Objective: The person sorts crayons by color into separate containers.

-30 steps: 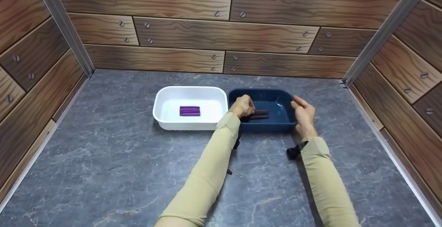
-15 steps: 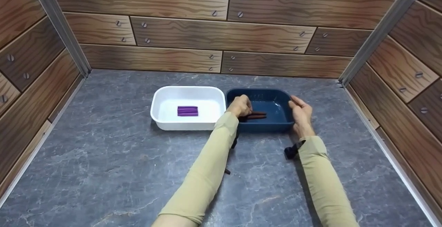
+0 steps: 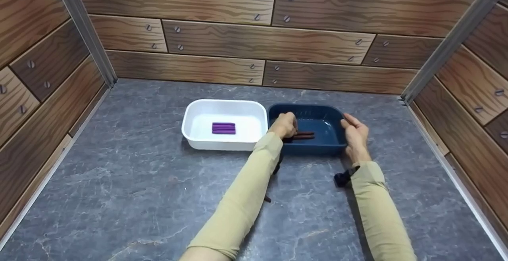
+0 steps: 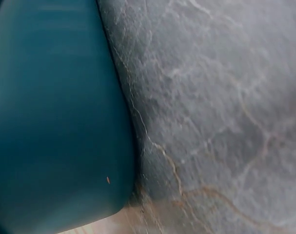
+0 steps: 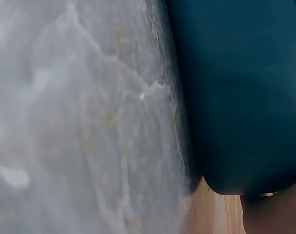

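My left hand (image 3: pixel 285 125) reaches over the near left part of the dark blue tray (image 3: pixel 313 148), its fingers curled at the left ends of two thin brown sticks (image 3: pixel 305 135). It seems to pinch one of them; the fingertips are hidden behind the hand. The sticks lie side by side, close together, near the tray's front wall. At the tray's right end my right hand (image 3: pixel 357 136) holds the rim, thumb and fingers against it. In the left wrist view only the tray's outer wall (image 4: pixel 60 117) and the floor show. A bit of a hand (image 5: pixel 277 212) appears in the right wrist view.
A white tray (image 3: pixel 222 145) stands against the blue tray's left side, with several purple sticks (image 3: pixel 223 128) lined up in it. Another brown stick (image 3: pixel 268 199) pokes out from under my left forearm. Wood-patterned walls (image 3: pixel 270 41) enclose the grey marbled surface (image 3: pixel 131 166).
The two brown sticks have come together: the farther one has shifted towards the nearer one with my left hand. My right hand has stayed at the tray's rim. The head view has swayed slightly.
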`<action>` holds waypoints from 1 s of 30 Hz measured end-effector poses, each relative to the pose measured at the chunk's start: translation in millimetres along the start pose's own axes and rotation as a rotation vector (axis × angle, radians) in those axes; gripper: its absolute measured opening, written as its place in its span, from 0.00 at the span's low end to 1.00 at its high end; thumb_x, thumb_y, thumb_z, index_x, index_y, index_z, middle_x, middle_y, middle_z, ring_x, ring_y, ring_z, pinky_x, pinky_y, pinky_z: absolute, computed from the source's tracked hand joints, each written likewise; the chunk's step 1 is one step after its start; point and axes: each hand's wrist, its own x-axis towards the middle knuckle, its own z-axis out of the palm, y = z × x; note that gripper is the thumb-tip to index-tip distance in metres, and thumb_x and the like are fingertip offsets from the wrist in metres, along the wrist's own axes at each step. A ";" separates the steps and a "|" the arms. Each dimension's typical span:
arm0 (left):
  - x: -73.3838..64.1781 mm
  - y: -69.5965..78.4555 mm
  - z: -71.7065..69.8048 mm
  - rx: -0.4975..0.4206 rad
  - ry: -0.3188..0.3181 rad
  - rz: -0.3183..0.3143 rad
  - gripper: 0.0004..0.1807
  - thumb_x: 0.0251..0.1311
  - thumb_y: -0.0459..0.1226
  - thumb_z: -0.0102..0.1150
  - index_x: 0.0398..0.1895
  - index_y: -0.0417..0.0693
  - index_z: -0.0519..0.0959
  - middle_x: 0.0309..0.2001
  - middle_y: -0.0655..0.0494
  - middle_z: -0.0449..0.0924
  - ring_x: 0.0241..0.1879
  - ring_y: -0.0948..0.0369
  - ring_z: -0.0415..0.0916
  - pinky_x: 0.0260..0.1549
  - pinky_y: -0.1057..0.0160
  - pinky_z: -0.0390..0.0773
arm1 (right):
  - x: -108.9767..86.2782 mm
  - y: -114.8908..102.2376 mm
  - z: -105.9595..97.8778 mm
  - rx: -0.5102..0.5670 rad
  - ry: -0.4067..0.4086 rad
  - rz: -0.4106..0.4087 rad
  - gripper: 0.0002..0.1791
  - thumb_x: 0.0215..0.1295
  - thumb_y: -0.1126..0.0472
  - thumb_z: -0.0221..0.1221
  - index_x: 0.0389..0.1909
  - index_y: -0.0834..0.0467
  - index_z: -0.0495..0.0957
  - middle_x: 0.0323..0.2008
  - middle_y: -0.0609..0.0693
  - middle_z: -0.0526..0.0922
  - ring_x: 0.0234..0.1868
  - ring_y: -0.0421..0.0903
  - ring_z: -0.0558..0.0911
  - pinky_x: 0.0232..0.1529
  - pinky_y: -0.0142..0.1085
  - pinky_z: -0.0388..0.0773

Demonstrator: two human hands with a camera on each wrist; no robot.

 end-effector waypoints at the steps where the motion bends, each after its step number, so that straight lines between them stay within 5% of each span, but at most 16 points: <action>1: 0.0 0.3 0.5 0.004 0.002 -0.002 0.10 0.59 0.27 0.61 0.39 0.48 0.87 0.44 0.55 0.87 0.44 0.60 0.80 0.39 0.66 0.78 | -0.3 0.0 -0.4 0.000 -0.002 0.000 0.25 0.73 0.62 0.52 0.69 0.54 0.68 0.72 0.51 0.65 0.72 0.45 0.63 0.72 0.36 0.58; 12: 0.6 2.0 1.9 0.063 0.005 0.027 0.13 0.59 0.26 0.55 0.42 0.48 0.85 0.46 0.54 0.85 0.34 0.61 0.71 0.32 0.66 0.72 | -1.5 -0.4 -1.2 -0.010 -0.012 0.001 0.25 0.73 0.62 0.51 0.70 0.55 0.67 0.72 0.52 0.65 0.72 0.45 0.62 0.72 0.37 0.57; 20: -3.6 1.7 -4.1 -0.009 0.111 0.300 0.11 0.67 0.35 0.57 0.48 0.45 0.85 0.45 0.53 0.86 0.47 0.58 0.81 0.48 0.63 0.79 | -0.9 -1.8 -2.5 -0.021 -0.009 0.002 0.25 0.74 0.61 0.51 0.71 0.53 0.67 0.73 0.50 0.64 0.74 0.45 0.60 0.73 0.38 0.55; 30: -30.5 1.2 -10.6 -0.191 0.182 0.433 0.11 0.66 0.36 0.59 0.49 0.46 0.85 0.45 0.54 0.86 0.43 0.64 0.82 0.43 0.72 0.78 | -0.3 -1.9 -2.2 -0.017 -0.023 0.004 0.26 0.74 0.61 0.51 0.71 0.54 0.66 0.73 0.52 0.64 0.73 0.45 0.61 0.73 0.37 0.55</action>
